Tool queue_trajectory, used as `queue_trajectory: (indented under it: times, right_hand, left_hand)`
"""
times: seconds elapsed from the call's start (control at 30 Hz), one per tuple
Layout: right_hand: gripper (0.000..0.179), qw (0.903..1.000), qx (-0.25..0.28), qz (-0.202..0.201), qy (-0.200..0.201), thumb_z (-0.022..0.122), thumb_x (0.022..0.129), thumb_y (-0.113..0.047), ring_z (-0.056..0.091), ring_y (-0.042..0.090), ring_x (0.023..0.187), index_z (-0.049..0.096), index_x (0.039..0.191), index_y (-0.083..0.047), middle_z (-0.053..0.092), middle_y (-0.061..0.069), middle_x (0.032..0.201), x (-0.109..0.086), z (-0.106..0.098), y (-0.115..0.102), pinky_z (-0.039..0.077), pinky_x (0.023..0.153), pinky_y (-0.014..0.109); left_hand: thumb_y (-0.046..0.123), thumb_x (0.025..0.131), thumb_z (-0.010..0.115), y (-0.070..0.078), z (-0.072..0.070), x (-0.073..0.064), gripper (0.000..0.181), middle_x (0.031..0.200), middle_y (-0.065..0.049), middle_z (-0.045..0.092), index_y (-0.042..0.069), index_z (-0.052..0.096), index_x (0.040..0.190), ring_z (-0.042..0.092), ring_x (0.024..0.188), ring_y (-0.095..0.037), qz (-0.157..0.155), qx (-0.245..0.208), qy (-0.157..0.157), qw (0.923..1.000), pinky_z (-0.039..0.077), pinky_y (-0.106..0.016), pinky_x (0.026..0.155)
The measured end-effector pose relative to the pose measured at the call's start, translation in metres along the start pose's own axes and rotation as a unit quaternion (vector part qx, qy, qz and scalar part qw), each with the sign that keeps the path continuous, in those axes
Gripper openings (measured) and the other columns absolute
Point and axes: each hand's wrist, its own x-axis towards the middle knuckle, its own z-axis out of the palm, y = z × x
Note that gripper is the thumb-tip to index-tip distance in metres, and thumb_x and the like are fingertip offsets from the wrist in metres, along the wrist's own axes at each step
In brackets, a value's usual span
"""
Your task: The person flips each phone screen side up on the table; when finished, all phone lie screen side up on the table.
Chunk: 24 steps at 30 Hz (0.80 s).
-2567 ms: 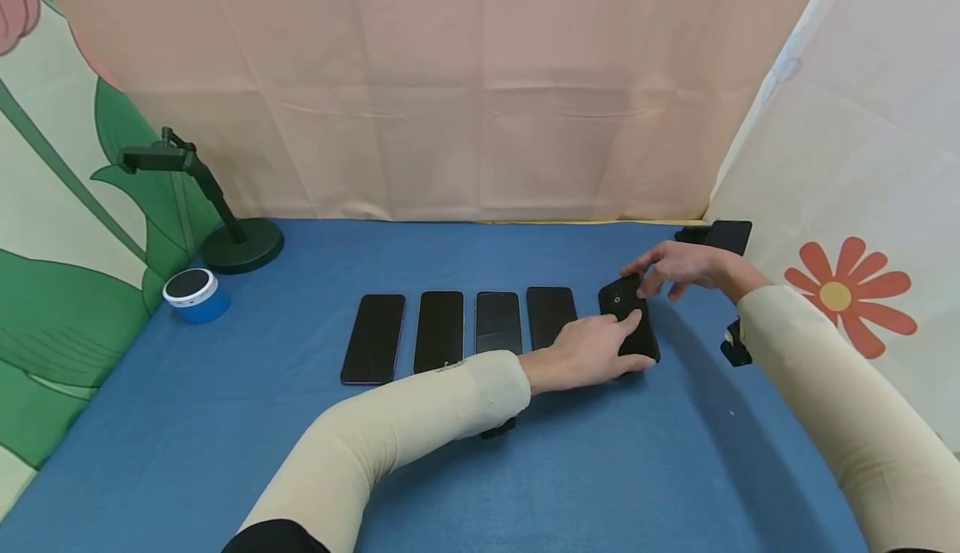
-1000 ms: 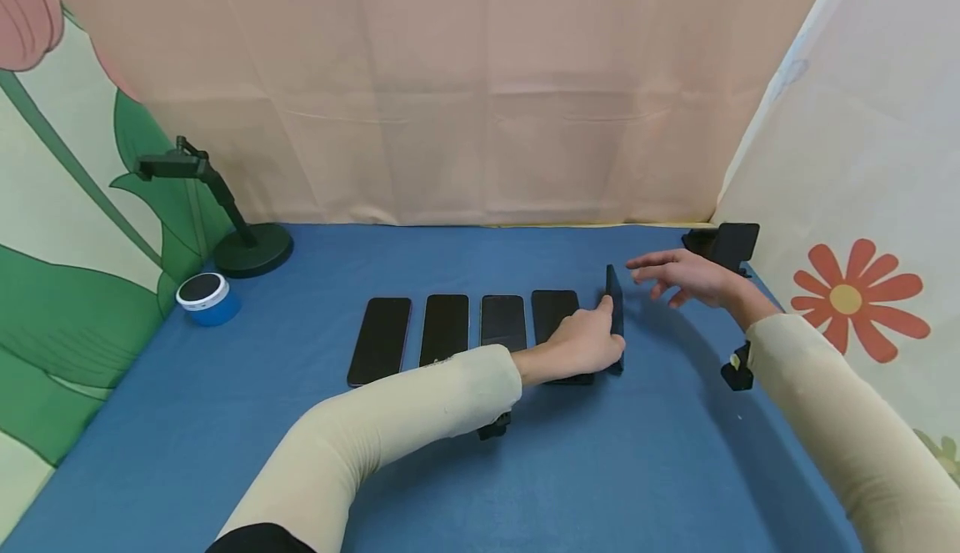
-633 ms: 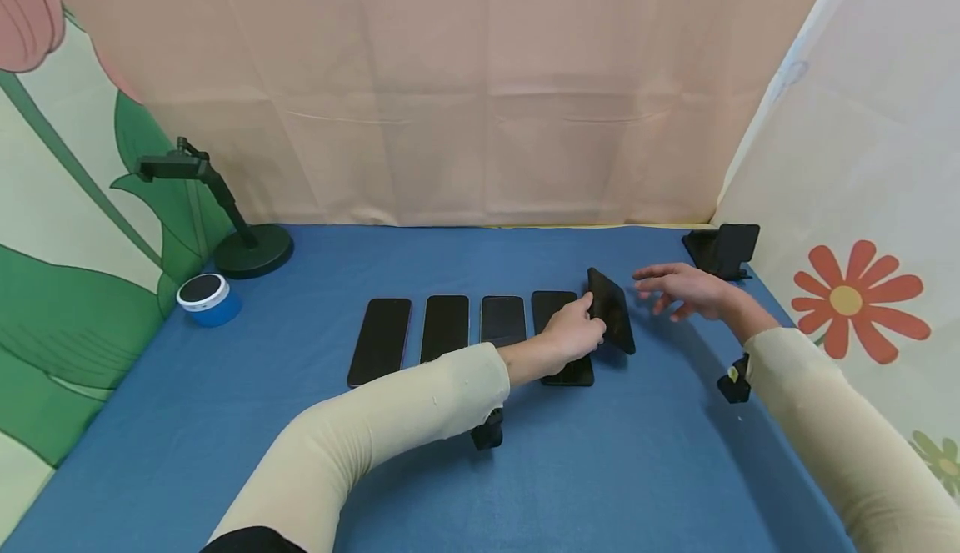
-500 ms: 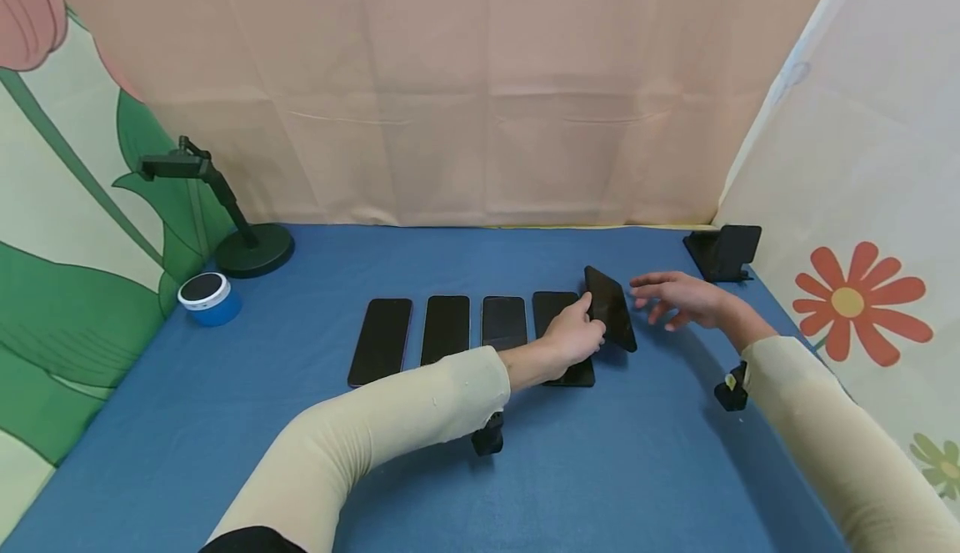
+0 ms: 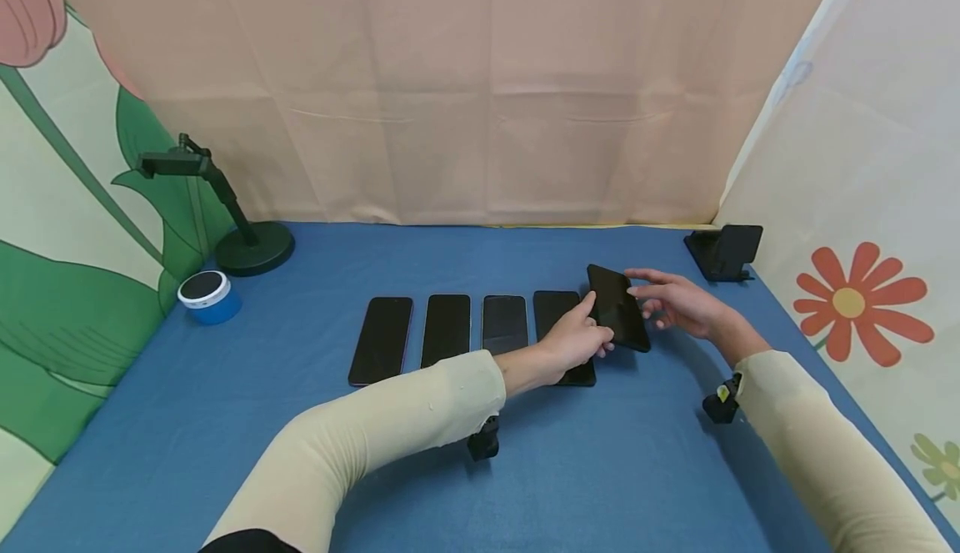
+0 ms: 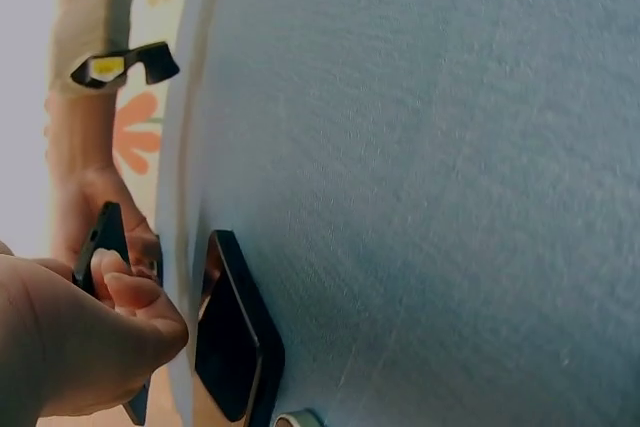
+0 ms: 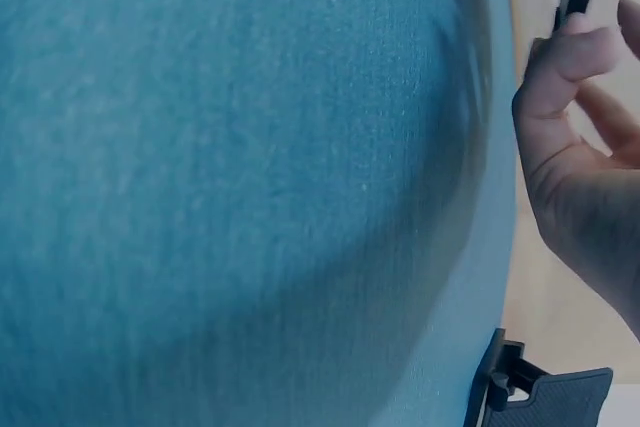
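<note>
A black smartphone [image 5: 621, 311] is held raised and tilted over the table at the right end of a row, its dark glossy face up. My left hand [image 5: 572, 343] pinches its left edge, thumb on top and fingers curled underneath. Close to the opposite edge is my right hand [image 5: 686, 307], fingers loosely extended, fingertips right at the phone's side. In the left wrist view the smartphone [image 6: 108, 232] shows edge-on behind the left fingers. Several more smartphones lie flat to the left, including one [image 5: 380, 340] at the far left and one [image 5: 553, 309] partly hidden by the left hand.
A black folding stand [image 5: 727, 253] is at the back right corner of the blue table [image 5: 585, 470]. At the back left are a black stand with a round base [image 5: 255, 248] and a blue tub with a white rim [image 5: 210, 303]. Fabric walls close off the back and sides.
The smartphone, first lying with its camera side up, was tipped on edge and turned over to the left hand's pinch. The right hand let go, drew back, then came close to its edge again.
</note>
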Motion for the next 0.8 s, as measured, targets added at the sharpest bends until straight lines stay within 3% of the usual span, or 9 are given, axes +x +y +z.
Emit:
queue_trajectory:
  times: [0.13,0.3,0.57,0.8]
  right_hand:
    - [0.071,0.9999,0.008,-0.009,-0.003,0.061,0.101,-0.024,0.050,0.010,0.068,0.023,0.160,-0.015,0.053,-0.001,0.083,-0.0021,-0.0014,-0.0005,0.045,0.057,0.025]
    - [0.072,0.9997,-0.025,-0.005,-0.004,0.061,0.101,-0.022,0.045,0.010,0.067,0.022,0.161,-0.014,0.048,0.001,0.090,-0.0028,-0.0033,0.0023,0.042,0.058,0.027]
    - [0.072,0.9960,-0.081,0.033,-0.016,0.063,0.099,-0.027,0.045,0.012,0.071,0.027,0.159,-0.011,0.046,0.007,0.110,-0.0025,-0.0029,0.0077,0.043,0.061,0.028]
    - [0.074,0.9930,-0.105,0.049,-0.022,0.064,0.098,-0.028,0.045,0.012,0.071,0.026,0.160,-0.012,0.047,0.007,0.110,-0.0001,-0.0014,0.0069,0.043,0.061,0.028]
  left_hand:
    - [0.016,0.101,0.056,0.0032,-0.0022,-0.0016,0.078,0.080,-0.002,0.059,0.022,0.009,0.163,0.050,0.072,-0.022,-0.003,0.016,-0.026,0.9995,0.035,-0.028,0.064]
    - [0.019,0.102,0.056,0.0053,-0.0030,-0.0026,0.078,0.079,-0.004,0.057,0.020,0.007,0.163,0.046,0.068,-0.019,-0.020,0.024,-0.053,0.9981,0.031,-0.030,0.065]
    - [0.021,0.102,0.057,0.0034,0.0009,-0.0029,0.081,0.077,0.000,0.057,0.011,0.004,0.163,0.047,0.066,-0.015,-0.046,0.017,-0.077,0.9958,0.037,-0.028,0.065]
    - [0.022,0.103,0.056,0.0010,0.0025,-0.0001,0.082,0.075,-0.001,0.057,0.008,0.002,0.162,0.044,0.061,-0.013,-0.060,0.037,-0.090,0.9934,0.035,-0.026,0.061]
